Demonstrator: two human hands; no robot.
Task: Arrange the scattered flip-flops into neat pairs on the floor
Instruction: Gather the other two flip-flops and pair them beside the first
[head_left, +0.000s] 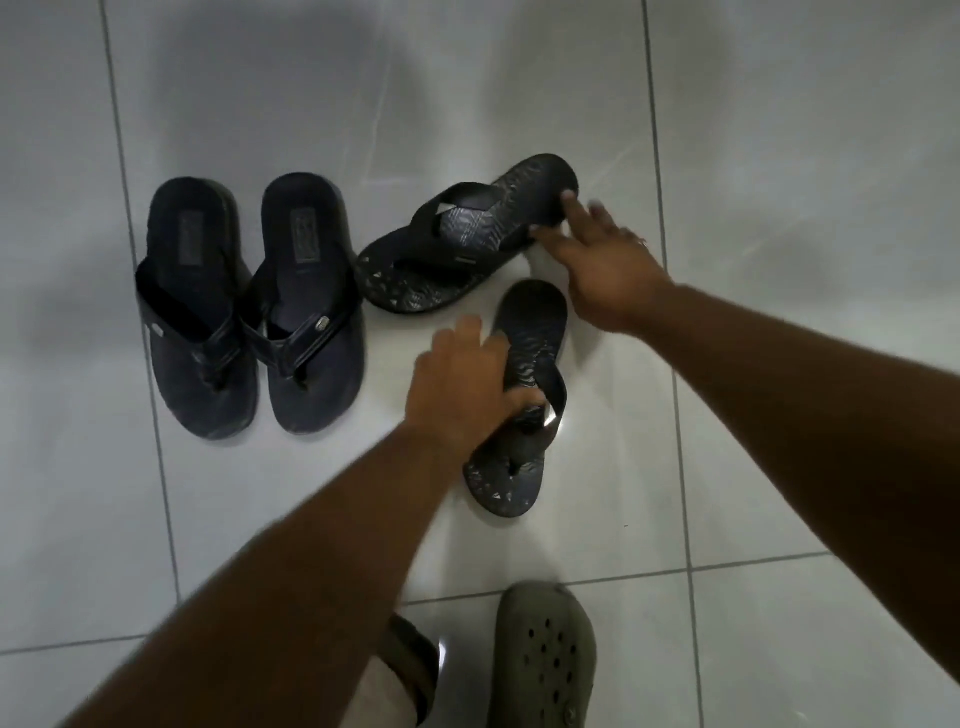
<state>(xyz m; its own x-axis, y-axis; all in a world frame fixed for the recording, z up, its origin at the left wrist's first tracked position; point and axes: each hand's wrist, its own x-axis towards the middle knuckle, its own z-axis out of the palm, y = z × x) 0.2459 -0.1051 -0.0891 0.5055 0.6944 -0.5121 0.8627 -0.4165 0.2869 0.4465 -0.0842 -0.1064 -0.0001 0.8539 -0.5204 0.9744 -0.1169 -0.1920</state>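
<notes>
Two patterned flip-flops lie askew right of a neat navy pair (249, 306). The left hand (462, 384) clasps the near one (519, 405); the right hand (602, 260), fingers spread, touches the far one's (462, 239) heel, likely to align them.

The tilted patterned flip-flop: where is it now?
Head view, centre-right: the tilted patterned flip-flop lies beside the navy pair, right hand touching its heel.

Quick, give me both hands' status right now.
Left hand: closed around the near patterned flip-flop, gripping it at mid-sole.
Right hand: open, fingers spread, touching the heel end of the far patterned flip-flop.
</notes>
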